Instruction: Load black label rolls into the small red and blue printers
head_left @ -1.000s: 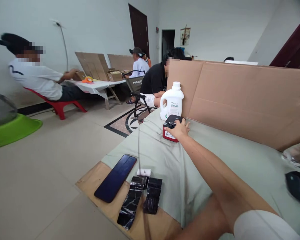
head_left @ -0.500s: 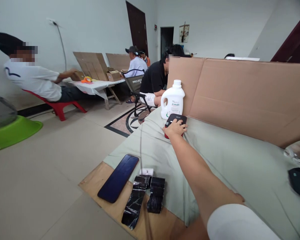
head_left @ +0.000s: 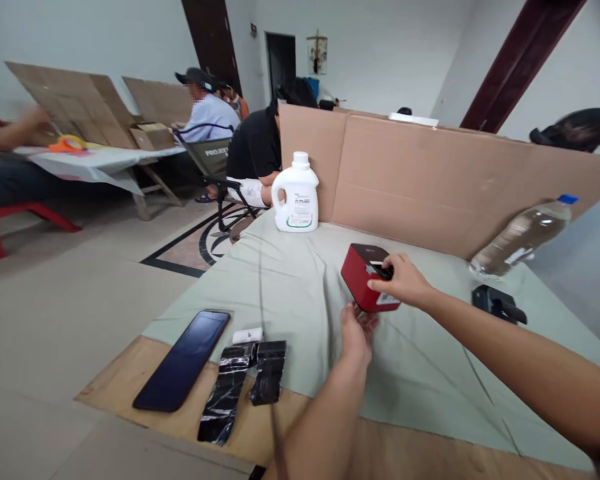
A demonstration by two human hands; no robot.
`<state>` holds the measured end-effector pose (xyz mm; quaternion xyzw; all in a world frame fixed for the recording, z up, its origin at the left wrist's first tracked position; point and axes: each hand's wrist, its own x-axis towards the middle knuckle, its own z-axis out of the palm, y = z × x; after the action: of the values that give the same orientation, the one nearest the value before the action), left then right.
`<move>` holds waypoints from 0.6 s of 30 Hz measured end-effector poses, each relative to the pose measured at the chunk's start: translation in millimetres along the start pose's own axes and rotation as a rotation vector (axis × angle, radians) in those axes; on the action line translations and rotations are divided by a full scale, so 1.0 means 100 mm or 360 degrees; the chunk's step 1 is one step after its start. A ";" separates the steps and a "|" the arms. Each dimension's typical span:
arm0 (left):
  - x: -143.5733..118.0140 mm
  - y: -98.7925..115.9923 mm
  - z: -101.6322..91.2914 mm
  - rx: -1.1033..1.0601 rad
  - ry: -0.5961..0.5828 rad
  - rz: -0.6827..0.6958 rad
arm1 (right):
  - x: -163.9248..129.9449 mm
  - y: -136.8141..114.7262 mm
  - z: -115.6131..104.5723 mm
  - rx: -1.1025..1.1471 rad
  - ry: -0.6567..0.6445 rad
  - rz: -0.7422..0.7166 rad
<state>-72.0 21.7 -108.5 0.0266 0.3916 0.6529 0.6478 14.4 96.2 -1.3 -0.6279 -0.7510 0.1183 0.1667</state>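
A red box-shaped device (head_left: 356, 279) with a black top is tilted, held between my two hands over the green cloth (head_left: 300, 280). My right hand (head_left: 403, 280) grips its near right side, with the thumb on the red wall and fingers on the black top. From below, my left hand (head_left: 357, 333) holds the device's underside, its fingers partly hidden. A dark phone (head_left: 183, 360) lies to the left of my left arm. Beside the phone are crumpled strips of shiny black tape or film (head_left: 225, 393) and a small white roll (head_left: 248, 335).
A white jug (head_left: 297, 197) stands before a cardboard panel (head_left: 400, 173). At right, a clear bottle with a blue cap (head_left: 525, 237) leans on the panel, near a black device (head_left: 495, 303). Other people sit at a table (head_left: 115, 157) and behind the panel.
The red device has come away from beside the jug, toward me and to the right, and is now tilted. My left hand has joined under it. The view has turned right.
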 end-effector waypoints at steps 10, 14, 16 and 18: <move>-0.25 -0.28 -0.06 0.0246 -0.0875 0.0000 | -1.68 0.63 0.05 -0.0173 0.0495 -0.0333; -0.19 -0.22 -0.11 0.0273 -0.0925 -0.0111 | -1.68 0.90 0.03 0.0432 0.0526 -0.0306; -0.17 -0.21 -0.11 0.0276 -0.0960 -0.0142 | -1.54 1.04 0.08 0.0873 0.0662 -0.0143; -0.17 -0.22 -0.10 0.0287 -0.1013 -0.0128 | -1.41 1.13 0.19 0.1349 0.0654 0.0033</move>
<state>-56.6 -0.8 -119.4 0.2709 0.2265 0.5485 0.7579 130.4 -20.7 -76.8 -0.5224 -0.5815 0.2894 0.5525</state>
